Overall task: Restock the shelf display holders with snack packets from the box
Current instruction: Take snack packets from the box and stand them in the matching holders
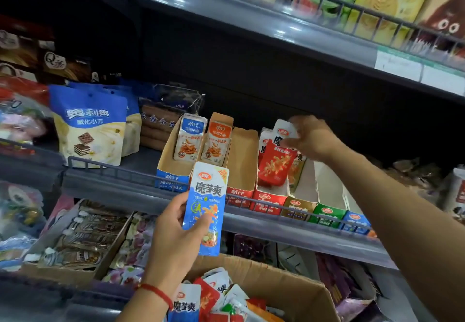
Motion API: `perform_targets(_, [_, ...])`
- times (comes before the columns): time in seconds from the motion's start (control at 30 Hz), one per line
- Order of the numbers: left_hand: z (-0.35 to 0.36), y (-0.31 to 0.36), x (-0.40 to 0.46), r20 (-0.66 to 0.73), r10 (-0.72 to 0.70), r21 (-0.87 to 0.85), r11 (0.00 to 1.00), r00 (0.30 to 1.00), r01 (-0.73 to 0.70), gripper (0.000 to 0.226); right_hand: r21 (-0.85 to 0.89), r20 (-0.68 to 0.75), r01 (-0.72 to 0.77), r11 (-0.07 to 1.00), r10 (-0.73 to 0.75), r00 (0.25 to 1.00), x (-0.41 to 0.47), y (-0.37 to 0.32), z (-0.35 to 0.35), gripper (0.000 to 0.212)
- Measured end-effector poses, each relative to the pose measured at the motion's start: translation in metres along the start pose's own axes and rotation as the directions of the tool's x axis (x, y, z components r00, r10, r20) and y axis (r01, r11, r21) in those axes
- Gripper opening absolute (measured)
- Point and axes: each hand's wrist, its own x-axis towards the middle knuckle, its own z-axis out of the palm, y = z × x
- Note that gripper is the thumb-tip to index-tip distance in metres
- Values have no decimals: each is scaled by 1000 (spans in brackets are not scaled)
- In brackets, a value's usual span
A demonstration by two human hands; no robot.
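My left hand (173, 231) holds a blue snack packet (207, 206) upright in front of the shelf edge, above the cardboard box (289, 279) of mixed packets. My right hand (310, 138) reaches to the shelf and pinches the top of a red packet (275, 163) standing in the red display holder (269, 199). Beside that one stand brown (299, 208), green (327, 214) and blue (354, 222) holders. To the left are a bare cardboard holder (242, 160) and holders with blue and orange fish-snack packets (201, 140).
A wire rail (125, 170) runs along the shelf front. Blue wafer bags (90, 123) stand at the left. The upper shelf (251, 19) overhangs the holders. An open carton of dark packets (80, 241) lies on the lower shelf.
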Motion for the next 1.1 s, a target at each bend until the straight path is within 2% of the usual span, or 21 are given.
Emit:
perform_targets(0.13, [-3,0,1,1,8,17,1000,1000,-8,35,-90,80,38,995,-31,996,14,2,28,48])
perform_targets(0.27, [-4,0,3,11,-12,27,1000,1000,12,37,-135,-4,81,987,-82,997,16,9,47,44])
perform_targets(0.47, [0,0,3,19,-31,24,999,999,31,35,-309,-134,90,947,-137,981,22,22,68,63])
perform_targets(0.57, [2,2,1,31,-50,13,999,998,50,32,-325,-176,68,943,-131,976,21,27,72,74])
perform_targets(0.63, [3,4,-1,44,-65,-12,998,997,66,31,-301,-215,104,948,-174,961,10,28,72,76])
perform_targets(0.73, [4,7,-4,73,-79,-54,995,994,83,30,-96,-262,179,979,-199,944,-28,17,70,59])
perform_targets(0.83, [10,9,-10,113,-99,-81,991,989,108,30,188,-185,239,953,-204,961,-86,6,68,39])
perform_targets(0.9, [16,7,-14,120,-104,-101,988,987,117,31,413,-54,181,893,-174,983,-125,8,69,37])
perform_targets(1.0, [31,4,-25,174,-104,-113,986,979,125,35,588,184,5,809,-140,973,-163,20,82,47])
perform_targets(1.03, [38,4,-30,201,-106,-94,987,974,127,34,641,225,-44,766,-132,965,-171,25,87,47])
perform_targets(1.1, [53,4,-37,262,-108,-33,992,959,121,30,700,222,-94,708,-92,971,-181,37,92,32])
